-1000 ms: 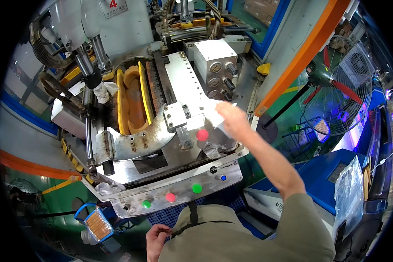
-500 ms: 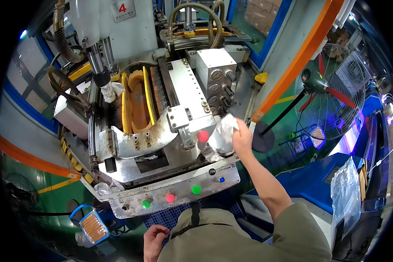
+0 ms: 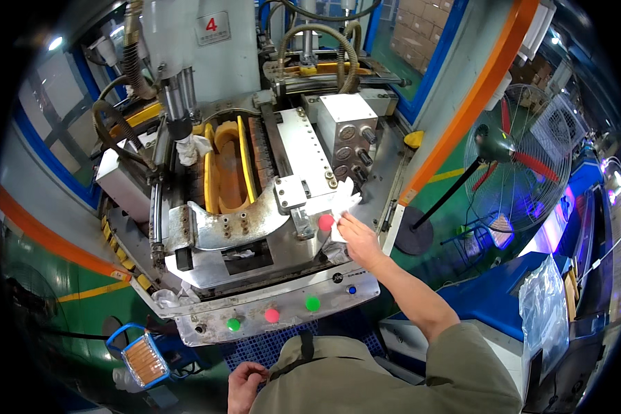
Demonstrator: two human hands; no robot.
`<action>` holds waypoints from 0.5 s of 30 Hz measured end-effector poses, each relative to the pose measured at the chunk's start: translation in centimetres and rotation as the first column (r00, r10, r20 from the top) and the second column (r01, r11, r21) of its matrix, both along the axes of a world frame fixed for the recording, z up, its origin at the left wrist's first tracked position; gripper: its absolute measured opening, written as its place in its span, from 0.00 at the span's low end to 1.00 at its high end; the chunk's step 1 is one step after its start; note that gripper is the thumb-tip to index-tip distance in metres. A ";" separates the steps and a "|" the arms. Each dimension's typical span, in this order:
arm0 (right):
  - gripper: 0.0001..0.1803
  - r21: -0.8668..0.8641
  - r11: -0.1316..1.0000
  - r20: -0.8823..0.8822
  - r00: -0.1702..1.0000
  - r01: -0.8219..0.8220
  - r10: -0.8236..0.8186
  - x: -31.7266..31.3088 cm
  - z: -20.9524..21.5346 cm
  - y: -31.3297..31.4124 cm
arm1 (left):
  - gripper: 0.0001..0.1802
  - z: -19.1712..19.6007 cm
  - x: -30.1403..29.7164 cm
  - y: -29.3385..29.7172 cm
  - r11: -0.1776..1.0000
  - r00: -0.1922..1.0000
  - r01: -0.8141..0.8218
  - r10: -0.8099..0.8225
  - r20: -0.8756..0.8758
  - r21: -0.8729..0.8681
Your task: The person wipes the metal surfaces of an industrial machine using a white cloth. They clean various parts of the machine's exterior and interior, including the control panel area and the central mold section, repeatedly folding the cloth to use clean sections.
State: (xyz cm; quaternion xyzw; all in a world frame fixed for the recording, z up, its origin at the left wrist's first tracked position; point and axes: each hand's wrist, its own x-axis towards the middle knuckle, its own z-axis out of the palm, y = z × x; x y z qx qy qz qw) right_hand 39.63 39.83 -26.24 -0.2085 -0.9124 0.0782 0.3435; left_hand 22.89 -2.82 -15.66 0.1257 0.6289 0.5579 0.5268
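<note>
My right hand [image 3: 360,241] is closed on a crumpled white cloth [image 3: 345,200], at the front right of the machine beside a red push button [image 3: 326,222]. The cloth reaches up over the end of the long white metal bar [image 3: 309,155]. A grey crumpled bundle [image 3: 336,253] lies just below that hand. Low at my left side, my left hand [image 3: 245,386] is curled in, with nothing visible in it. Yellow-edged jaws with an orange-brown curved mould [image 3: 230,169] sit in the machine, behind a curved metal plate [image 3: 238,231].
A white valve box with gauges [image 3: 345,131] stands behind my right hand. Green and red buttons line the front panel [image 3: 207,331]. Another white cloth [image 3: 193,150] wraps a rod at the left. A large fan [image 3: 510,159] stands to the right, beside an orange frame post [image 3: 455,103].
My right hand has moved left with the white cloth, from beside the gauge box to next to the red button. The view has shifted slightly. My left hand stays low at my side.
</note>
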 end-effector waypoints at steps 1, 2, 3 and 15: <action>0.18 -0.115 0.991 -0.008 0.998 0.066 -0.067 0.7 -0.4 0.6 | 0.07 0.1 0.0 -0.1 1.000 1.000 -0.020 0.020 0.011 -0.006; 0.18 -0.228 0.965 -0.007 0.991 0.128 -0.133 1.1 -0.6 1.5 | 0.13 -4.6 -1.2 -1.7 0.997 0.998 -0.044 0.041 -0.048 -0.060; 0.17 -0.347 0.917 0.019 0.979 0.195 -0.201 1.6 -1.2 1.6 | 0.13 -4.7 -1.2 -1.6 0.998 0.998 -0.045 0.042 -0.049 -0.051; 0.15 0.269 0.963 0.109 0.994 -0.012 -0.019 -5.5 4.0 -1.9 | 0.09 -2.4 -0.2 -3.5 0.986 0.988 -0.148 0.144 -0.058 -0.073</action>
